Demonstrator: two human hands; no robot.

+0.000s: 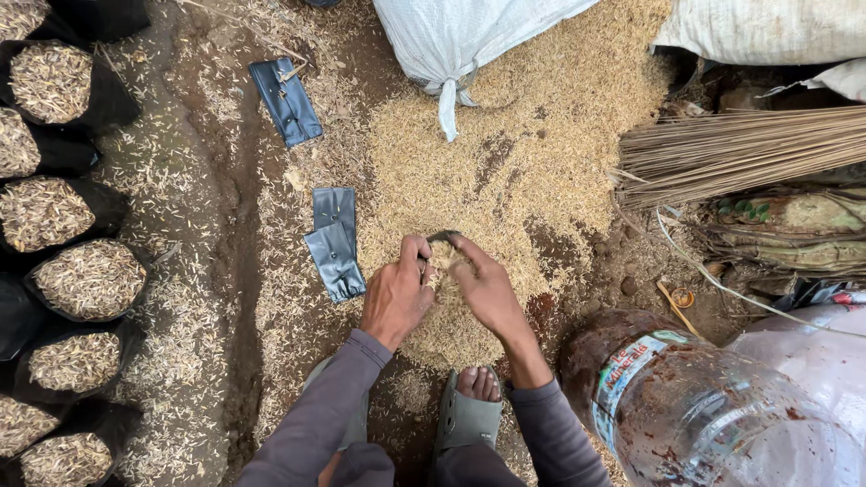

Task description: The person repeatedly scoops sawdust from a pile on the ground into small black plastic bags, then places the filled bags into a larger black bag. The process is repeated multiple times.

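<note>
My left hand (397,293) and my right hand (485,287) are together at the near edge of a heap of rice husk (505,171) on the dirt ground. Between them they hold the rim of a small black plastic bag (442,238), mostly buried in husk. My left fingers pinch one side of the rim and my right fingers hold the other. Both arms wear grey sleeves. My foot in a grey sandal (469,410) shows below the hands.
Several black bags filled with husk (90,278) line the left edge. Flat empty black bags (336,242) lie left of my hands, another (285,99) farther up. A tied white sack (451,41), a stick broom (740,153) and a large clear plastic jug (713,415) are at the right.
</note>
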